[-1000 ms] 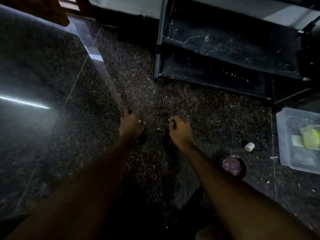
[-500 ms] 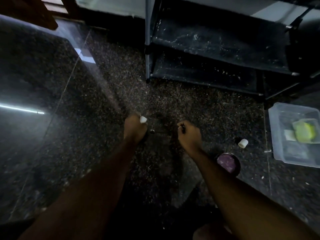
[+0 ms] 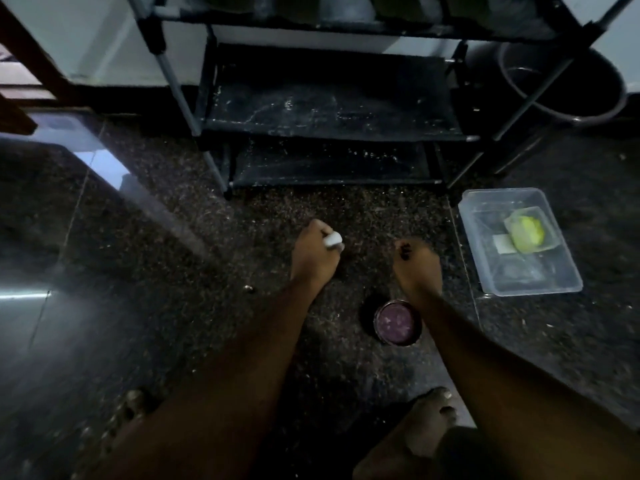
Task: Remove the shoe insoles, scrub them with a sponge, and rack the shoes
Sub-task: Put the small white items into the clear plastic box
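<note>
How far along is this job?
Nothing looks done: the rack's lower shelves hold no shoes and the sponge lies in the clear box. The left hand grips a white thing; the right hand seems to pinch a dark bit. No insole shows, so scrubbing and racking remain.

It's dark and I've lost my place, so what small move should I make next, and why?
Probably set the small dark thing your right hand pinches down beside the round tin. Both hands are busy, the left hand pinching a small white object, and the yellow-green sponge you need lies to the right in the clear plastic tub. I can't make out an insole here.
</note>
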